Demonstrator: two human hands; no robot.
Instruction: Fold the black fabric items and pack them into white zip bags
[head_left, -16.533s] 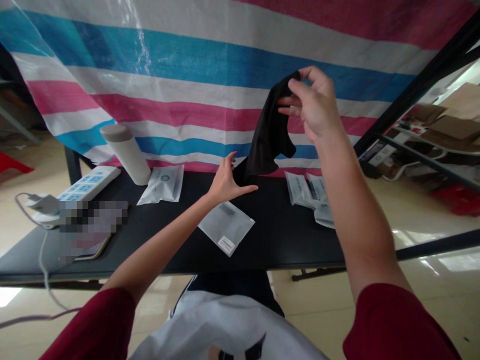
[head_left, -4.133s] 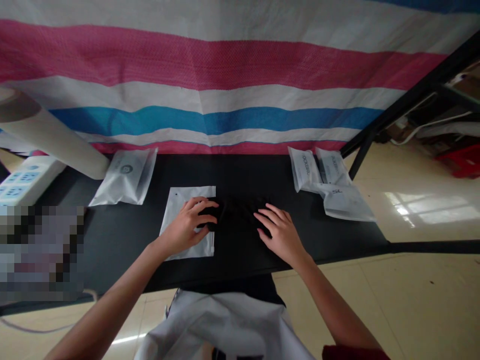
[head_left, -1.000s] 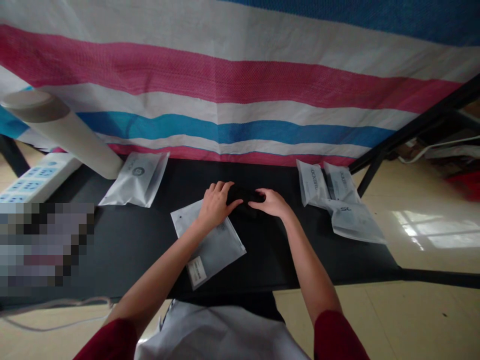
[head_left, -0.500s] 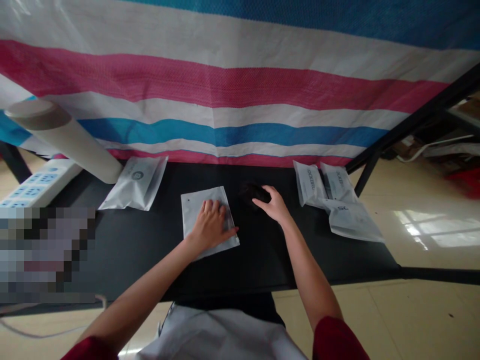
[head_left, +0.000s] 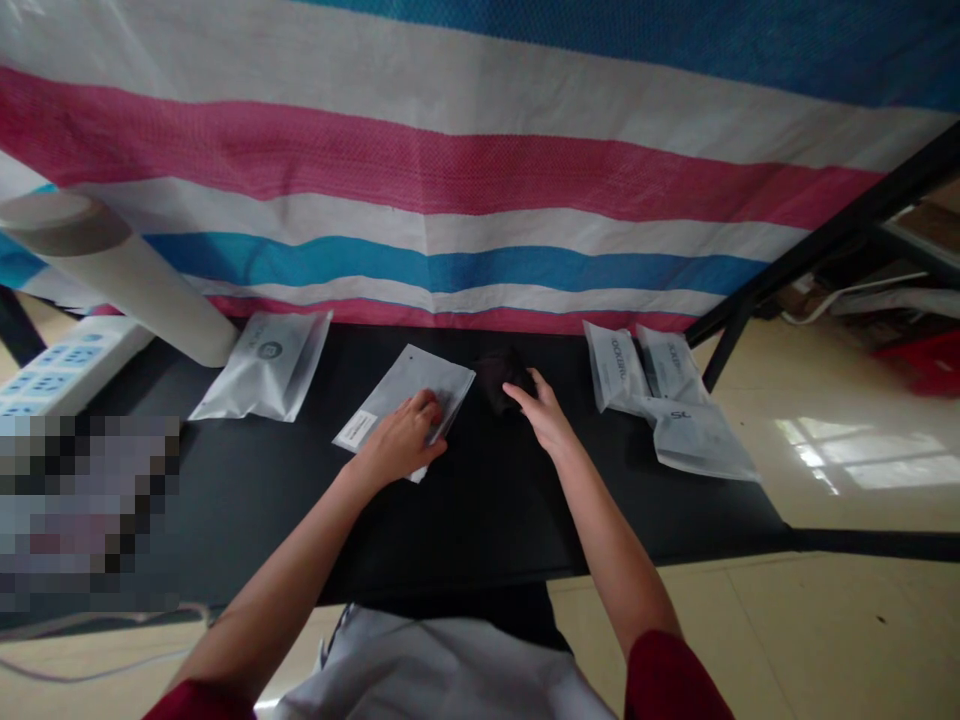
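My left hand (head_left: 405, 434) rests on a frosted plastic bag (head_left: 397, 385), fingers curled over its right part and closed on it. The bag lies slanted on the black table, with a small white label (head_left: 358, 428) at its lower left corner. To the right, my right hand (head_left: 541, 408) grips a dark, soft-looking bundle (head_left: 501, 380) between thumb and fingers. What kind of thing the bundle is cannot be made out. It sits close to the bag's right corner.
Several filled frosted bags (head_left: 616, 366) lie at the table's right end. Another filled bag (head_left: 262, 375) is at the left, beside a tall white bottle (head_left: 142, 280) and a white box with blue labels (head_left: 71, 365). Striped sheeting (head_left: 450, 180) hangs behind the black table (head_left: 480, 540).
The bag has turned clockwise and its label now shows. My left hand has shifted slightly left with it. My right hand has moved slightly down, still holding the dark bundle.
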